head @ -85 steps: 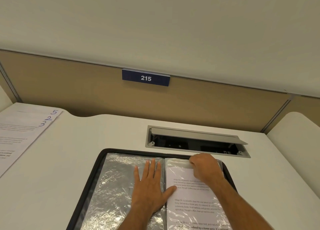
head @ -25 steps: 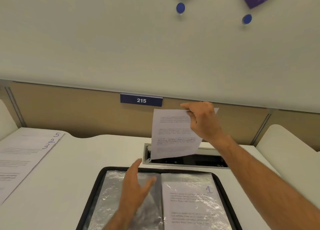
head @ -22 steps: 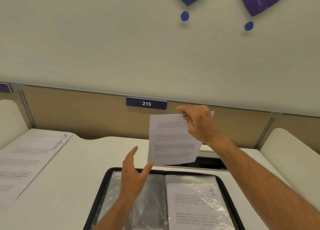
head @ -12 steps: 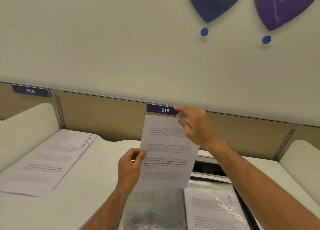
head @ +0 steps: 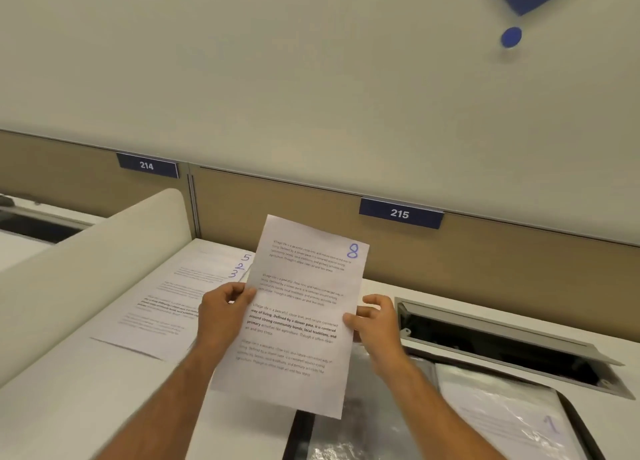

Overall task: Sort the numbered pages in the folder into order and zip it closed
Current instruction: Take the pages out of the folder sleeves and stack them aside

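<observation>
A printed page marked 8 [head: 301,307] hangs upright in the air between both hands. My left hand [head: 221,312] pinches its left edge at mid height. My right hand [head: 375,324] pinches the right edge. Below, at the bottom right, the black zip folder [head: 299,435] lies open on the desk, its plastic sleeves showing. The right sleeve holds page 1 [head: 512,421]. On the desk to the left lies a fanned stack of loose pages [head: 173,300] marked 5, 2 and 3.
An open grey cable hatch [head: 502,342] is set in the white desk [head: 86,407] behind the folder. A rounded cream divider [head: 86,259] borders the desk on the left. A tan partition with signs 214 and 215 runs along the back.
The page left the folder's right sleeve in my right hand. My left hand came off the folder and took its left edge; my right hand slid down to the right edge. The view turned left.
</observation>
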`<state>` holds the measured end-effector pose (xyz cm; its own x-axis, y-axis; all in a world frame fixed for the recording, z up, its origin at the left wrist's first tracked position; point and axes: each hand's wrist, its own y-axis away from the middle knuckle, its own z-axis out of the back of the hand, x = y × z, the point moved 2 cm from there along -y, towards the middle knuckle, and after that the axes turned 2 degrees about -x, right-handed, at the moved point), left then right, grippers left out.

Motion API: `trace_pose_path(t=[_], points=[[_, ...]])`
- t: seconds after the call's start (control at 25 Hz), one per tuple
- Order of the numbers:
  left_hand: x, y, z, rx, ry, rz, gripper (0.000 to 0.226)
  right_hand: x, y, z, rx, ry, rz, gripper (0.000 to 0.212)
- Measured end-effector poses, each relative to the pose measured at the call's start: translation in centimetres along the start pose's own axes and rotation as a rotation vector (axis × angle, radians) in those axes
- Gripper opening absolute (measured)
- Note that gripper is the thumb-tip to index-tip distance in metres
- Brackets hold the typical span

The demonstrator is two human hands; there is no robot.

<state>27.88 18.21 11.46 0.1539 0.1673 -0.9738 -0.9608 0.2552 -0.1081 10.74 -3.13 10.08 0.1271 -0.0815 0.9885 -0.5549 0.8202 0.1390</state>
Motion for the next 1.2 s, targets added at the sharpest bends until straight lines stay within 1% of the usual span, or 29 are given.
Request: trace_pose_path(t=[0.12,0.2,0.36,0.44,0.64,0.84,1.08,1.2], points=[[1.5,-3.1,3.9,-0.050,-0.110,0.014,0.012,-1.0,-0.2,-5.3,0.050,0.012,0.014,0.026],[2.2,-4.9,6.4,-0.076,-0.201,0.030,0.012,-1.6,-0.2,-8.8,0.080,0.003,-0.011,0.022],[4.7,-9.1,11.3,-0.144,-0.419,0.027,0.008,-3.0,-0.1,-16.1,0.173,-0.012,-0.091,0.020],[6.4,-11.2,13.4,-0.181,-0.527,0.035,0.011,-3.9,-0.3,-19.7,0.214,0.001,-0.110,0.021],[10.0,-14.3,16.4,-0.258,-0.615,0.102,0.015,-5.4,-0.9,-26.0,0.270,0.041,-0.123,0.026],[12.6,-16.7,17.1,-0.300,-0.619,0.137,0.015,-7.2,-2.3,-29.3,0.301,0.121,-0.119,0.027],[15.3,-18.7,18.1,-0.310,-0.624,0.179,0.018,-8.9,-3.8,-31.1,0.326,0.177,-0.127,0.027],[16.0,-19.4,18.1,-0.302,-0.616,0.166,0.019,-9.4,-4.3,-31.6,0.315,0.192,-0.119,0.027]])
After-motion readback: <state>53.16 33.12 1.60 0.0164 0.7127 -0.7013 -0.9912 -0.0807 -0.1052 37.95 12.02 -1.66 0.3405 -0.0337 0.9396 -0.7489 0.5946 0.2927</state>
